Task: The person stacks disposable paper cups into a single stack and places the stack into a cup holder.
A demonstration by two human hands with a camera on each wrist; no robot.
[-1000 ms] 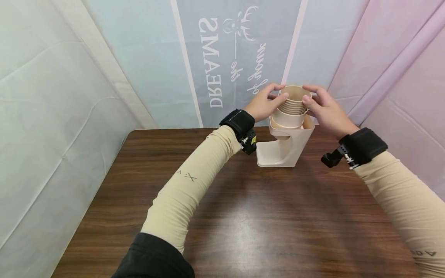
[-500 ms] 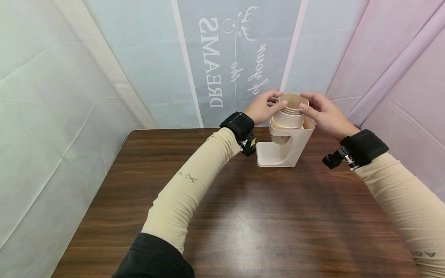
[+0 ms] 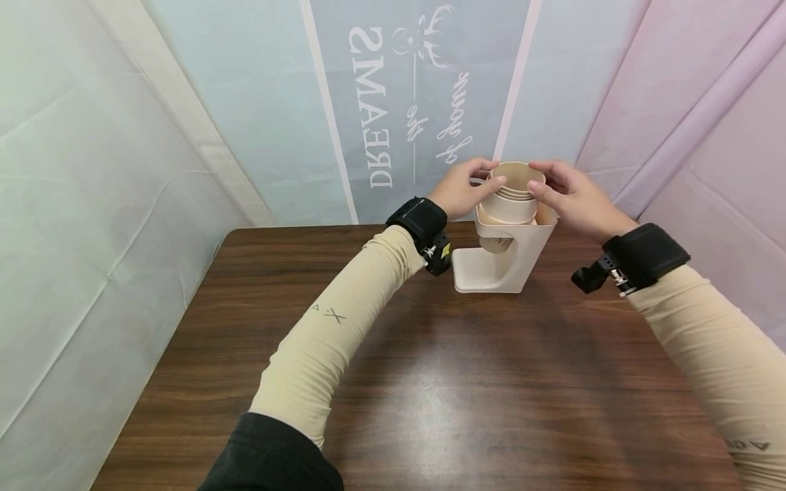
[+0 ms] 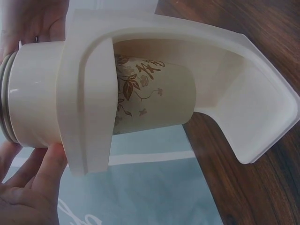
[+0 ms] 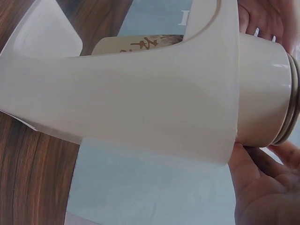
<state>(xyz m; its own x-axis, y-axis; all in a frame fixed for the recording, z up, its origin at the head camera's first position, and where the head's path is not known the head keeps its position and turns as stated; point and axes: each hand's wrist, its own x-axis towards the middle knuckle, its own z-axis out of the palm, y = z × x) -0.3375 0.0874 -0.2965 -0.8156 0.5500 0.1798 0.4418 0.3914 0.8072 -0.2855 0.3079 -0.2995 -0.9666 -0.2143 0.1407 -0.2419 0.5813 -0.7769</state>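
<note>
A nested stack of beige paper cups (image 3: 514, 195) stands upright in the round collar (image 3: 508, 212) of a cream plastic cup dispenser (image 3: 531, 252). My left hand (image 3: 462, 190) holds the left side of the stack near its top, thumb in front and fingers behind. On the opposite side my right hand (image 3: 574, 198) grips it the same way. Below the dispenser's top, the lowest paper cup (image 4: 152, 96) hangs out, with brown leaves and writing printed on it. In the right wrist view the dispenser's side wall (image 5: 140, 101) hides most of that cup.
The dispenser's flat base (image 3: 475, 269) rests near the back edge of a dark wooden table (image 3: 393, 382). Behind the table hangs a pale blue and grey cloth (image 3: 258, 102) with mirrored lettering. White cloth (image 3: 92, 204) borders the left, pink cloth (image 3: 706, 123) the right.
Both hands have pushed the cup stack down into the collar. Fewer rims show above it, and the printed cup sticks out lower beneath. Over the last half second, hands and cups have barely moved.
</note>
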